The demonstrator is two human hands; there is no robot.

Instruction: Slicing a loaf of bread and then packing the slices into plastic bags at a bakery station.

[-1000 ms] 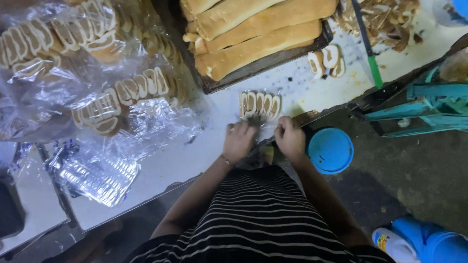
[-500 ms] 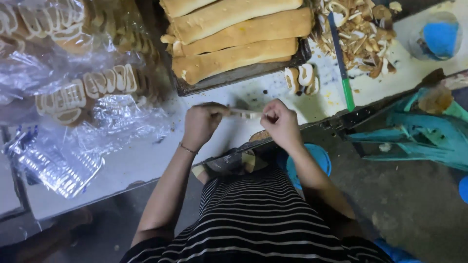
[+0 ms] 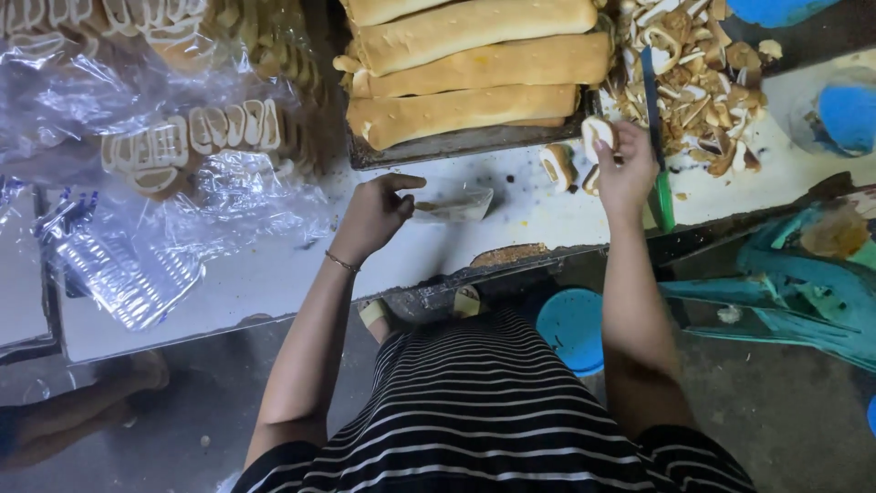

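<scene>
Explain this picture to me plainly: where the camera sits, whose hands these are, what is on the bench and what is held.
The camera is worn on a person's head and looks down, so you see their striped top and both bare arms. The left hand pinches the edge of a small clear plastic bag on the white bench. The right hand holds a slice of bread roll beside two more slices. Behind lie long uncut loaves on a dark tray, a pile of crust trimmings, a green-handled knife, and bagged slices at the left.
</scene>
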